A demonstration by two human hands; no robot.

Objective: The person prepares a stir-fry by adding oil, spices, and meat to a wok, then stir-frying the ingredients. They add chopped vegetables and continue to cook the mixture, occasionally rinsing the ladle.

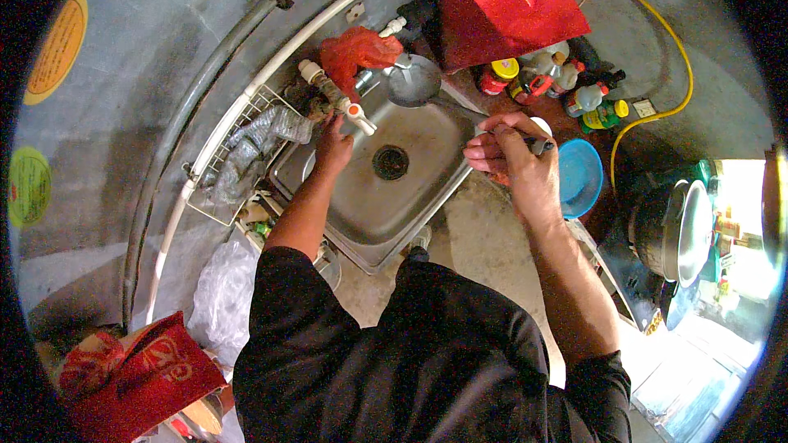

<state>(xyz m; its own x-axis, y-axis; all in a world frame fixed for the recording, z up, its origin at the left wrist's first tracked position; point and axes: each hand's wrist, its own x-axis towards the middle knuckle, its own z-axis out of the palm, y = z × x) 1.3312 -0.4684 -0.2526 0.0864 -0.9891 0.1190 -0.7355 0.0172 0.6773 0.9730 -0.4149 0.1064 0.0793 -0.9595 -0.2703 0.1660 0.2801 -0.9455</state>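
My right hand (514, 151) grips the dark handle of a small frying pan (415, 83), whose round end is at the back of the steel sink (363, 209). A metal faucet spout reaches over the pan, and a pale streak, perhaps water, shows in it. My left hand (334, 144) is at the sink's left edge, beside a white plastic tap (360, 118) with a red-orange button. Its fingertips are partly hidden near the pipe fitting, so its hold is unclear. A red plastic bag (357, 52) hangs over the faucet area.
A wire rack (212, 212) with crumpled silvery wrap (246, 144) is left of the sink. To the right stand a blue plastic bowl (580, 178), several bottles (585, 99), a yellow-lidded jar (492, 81) and a large red box (511, 12). A metal pot (662, 234) stands at far right.
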